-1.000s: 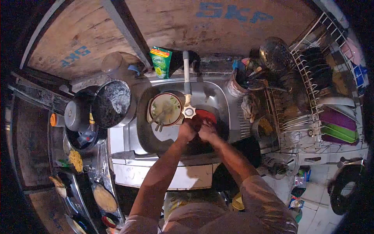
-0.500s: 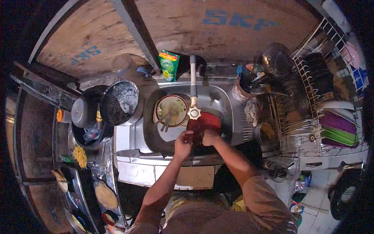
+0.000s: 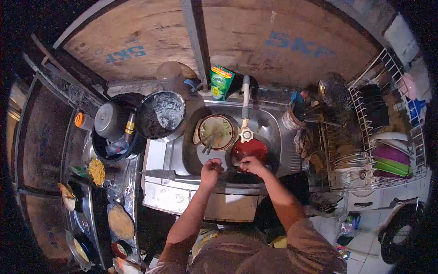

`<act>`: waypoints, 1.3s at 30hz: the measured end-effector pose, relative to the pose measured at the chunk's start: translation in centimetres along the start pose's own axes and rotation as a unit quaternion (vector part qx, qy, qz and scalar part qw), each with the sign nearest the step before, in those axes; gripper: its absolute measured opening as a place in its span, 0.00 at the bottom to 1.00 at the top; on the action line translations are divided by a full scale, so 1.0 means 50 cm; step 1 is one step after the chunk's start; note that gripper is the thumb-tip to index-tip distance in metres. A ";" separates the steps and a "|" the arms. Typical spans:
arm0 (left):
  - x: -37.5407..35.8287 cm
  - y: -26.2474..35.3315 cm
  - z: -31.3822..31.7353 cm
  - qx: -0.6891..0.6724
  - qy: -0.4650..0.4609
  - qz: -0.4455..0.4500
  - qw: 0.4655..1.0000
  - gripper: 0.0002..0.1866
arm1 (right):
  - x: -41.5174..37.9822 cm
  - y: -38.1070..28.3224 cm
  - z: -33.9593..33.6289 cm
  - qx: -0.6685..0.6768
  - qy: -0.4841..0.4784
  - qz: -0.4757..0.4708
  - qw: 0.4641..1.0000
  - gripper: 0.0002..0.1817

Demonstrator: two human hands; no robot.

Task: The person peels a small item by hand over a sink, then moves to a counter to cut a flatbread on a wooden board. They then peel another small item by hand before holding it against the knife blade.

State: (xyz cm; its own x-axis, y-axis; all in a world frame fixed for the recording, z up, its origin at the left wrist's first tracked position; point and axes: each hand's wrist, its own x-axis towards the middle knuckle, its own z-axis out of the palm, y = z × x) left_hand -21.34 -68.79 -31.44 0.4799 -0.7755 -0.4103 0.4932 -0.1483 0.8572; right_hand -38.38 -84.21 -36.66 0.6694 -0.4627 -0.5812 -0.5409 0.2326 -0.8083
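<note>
Both hands were over the sink (image 3: 269, 119) — dishwashing, mid-scrub by the look of it. The right hand (image 3: 252, 164) held the rim of the red plate (image 3: 250, 150) lying under the tap (image 3: 246, 109); the left hand (image 3: 211, 169) was closed beside it, contents unclear. The next move likely called for a rinse, then the rack (image 3: 365, 137).

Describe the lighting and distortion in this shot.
Head view: strong fisheye bends the wooden wall and dish rack; the corners are black. Dim warm light, brightest on the steel sink; both hands read soft.
</note>
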 end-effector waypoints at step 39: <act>-0.009 0.155 -0.111 -0.093 -0.157 0.042 0.982 0.04 | -0.078 -0.316 0.198 -0.120 0.068 -0.281 0.950 0.06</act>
State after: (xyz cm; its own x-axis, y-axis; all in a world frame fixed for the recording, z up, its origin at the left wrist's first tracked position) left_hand -13.71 -66.18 -26.33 0.2921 -0.9353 -0.1997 0.6000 0.0167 0.7998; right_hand -27.40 -77.58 -22.55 0.8240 -0.5656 -0.0331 -0.2280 -0.2776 -0.9332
